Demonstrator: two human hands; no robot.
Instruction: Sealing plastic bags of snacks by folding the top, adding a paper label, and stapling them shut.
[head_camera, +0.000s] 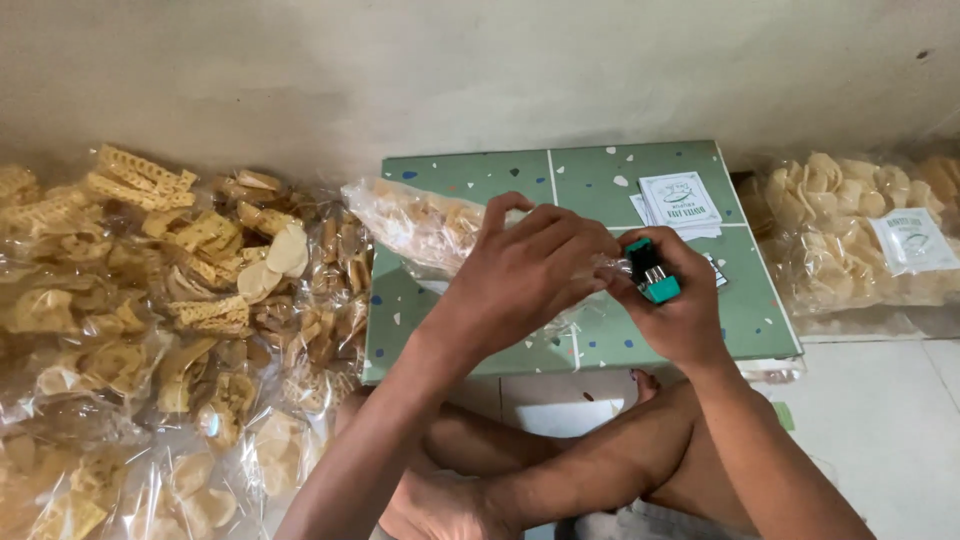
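Both hands: left hand (525, 268) on cracker bag (425, 222), right hand (675, 310) around green stapler (652, 271).

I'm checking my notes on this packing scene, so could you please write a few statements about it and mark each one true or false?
1. The right hand holds a small green stapler. True.
2. The left hand grips a clear bag of crackers. True.
3. The board under the hands is red. False: it is green with speckles.
4. The paper labels lie on the floor. False: they lie on the board.
5. Packed snack bags are piled at the left. True.
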